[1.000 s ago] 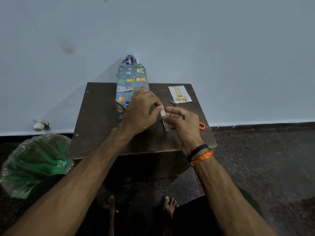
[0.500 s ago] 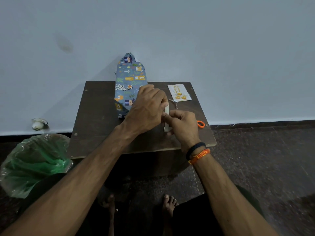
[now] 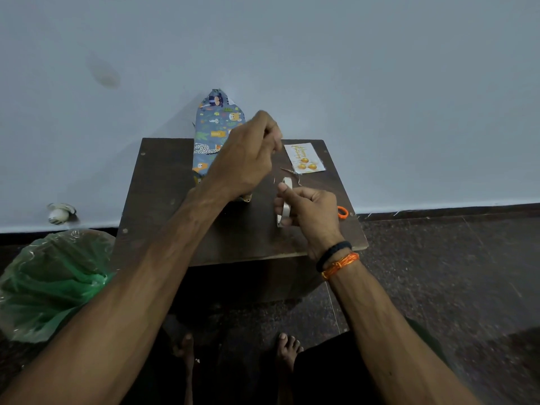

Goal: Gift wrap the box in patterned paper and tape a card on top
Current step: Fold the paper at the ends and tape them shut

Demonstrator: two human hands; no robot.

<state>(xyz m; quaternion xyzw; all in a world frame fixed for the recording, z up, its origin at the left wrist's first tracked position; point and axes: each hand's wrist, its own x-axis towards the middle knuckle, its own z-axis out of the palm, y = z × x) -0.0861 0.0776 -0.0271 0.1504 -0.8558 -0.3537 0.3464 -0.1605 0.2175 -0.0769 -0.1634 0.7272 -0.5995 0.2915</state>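
A box wrapped in blue animal-patterned paper (image 3: pixel 214 133) lies on the dark wooden table (image 3: pixel 163 200), its far end sticking out past the back edge. My right hand (image 3: pixel 309 213) grips a roll of clear tape (image 3: pixel 284 204), held upright near the table's middle. My left hand (image 3: pixel 248 157) is raised over the box's near end, its fingers pinched together on the end of the tape strip, which barely shows. A white card with gold print (image 3: pixel 304 157) lies flat at the table's back right.
Scissors with orange handles (image 3: pixel 342 212) lie behind my right hand, blades near the card. A green plastic bag (image 3: pixel 49 283) sits on the floor at the left. A small white object (image 3: pixel 60 213) lies by the wall. My bare feet (image 3: pixel 287 350) are under the table's front.
My left hand has pulled up and away from the roll, from touching my right hand to a gap above it. My right hand has stayed low with the roll.
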